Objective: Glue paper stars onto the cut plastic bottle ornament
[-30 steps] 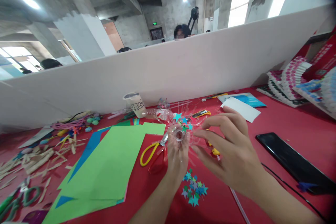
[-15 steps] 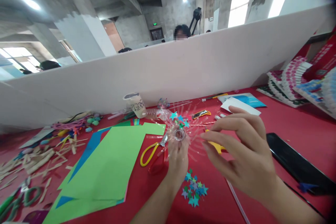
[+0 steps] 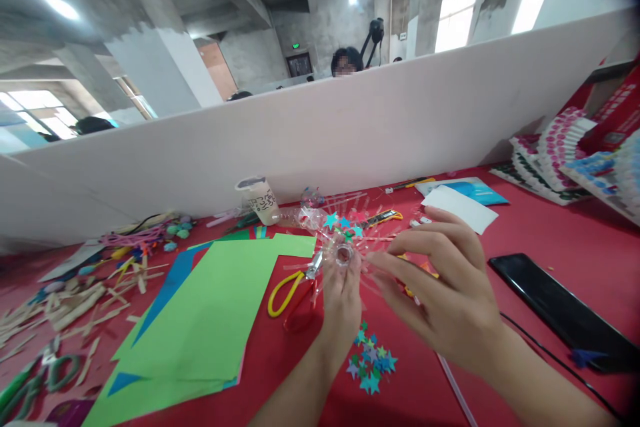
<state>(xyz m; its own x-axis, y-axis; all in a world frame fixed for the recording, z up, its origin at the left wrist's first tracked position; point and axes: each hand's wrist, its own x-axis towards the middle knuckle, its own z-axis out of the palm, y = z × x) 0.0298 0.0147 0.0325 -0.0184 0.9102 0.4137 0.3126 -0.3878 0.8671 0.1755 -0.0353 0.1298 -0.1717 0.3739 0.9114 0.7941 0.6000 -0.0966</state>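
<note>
My left hand (image 3: 341, 287) is wrapped round a clear plastic bottle top (image 3: 344, 254), its round mouth facing me. Thin transparent strips fan outward from it, and several blue and green paper stars (image 3: 344, 222) sit on the upper strips. My right hand (image 3: 445, 280) hovers just right of the fan, fingers curved, with a small gap between thumb and forefinger. Whether its fingertips touch a strip is hard to make out. Below the hands lies a pile of small paper stars (image 3: 371, 360) on the red table.
Yellow-and-red-handled scissors (image 3: 293, 293) and green paper sheets (image 3: 200, 307) lie left. A black phone (image 3: 560, 307) lies right. Behind are a marked cup (image 3: 257, 199), a box cutter (image 3: 383, 218) and a white partition (image 3: 320, 133). Wooden sticks (image 3: 75, 310) and green-handled scissors (image 3: 53, 367) lie far left.
My right hand has moved left, closer to the clear strips. My left hand keeps its grip on the bottle top, with only a slight shift.
</note>
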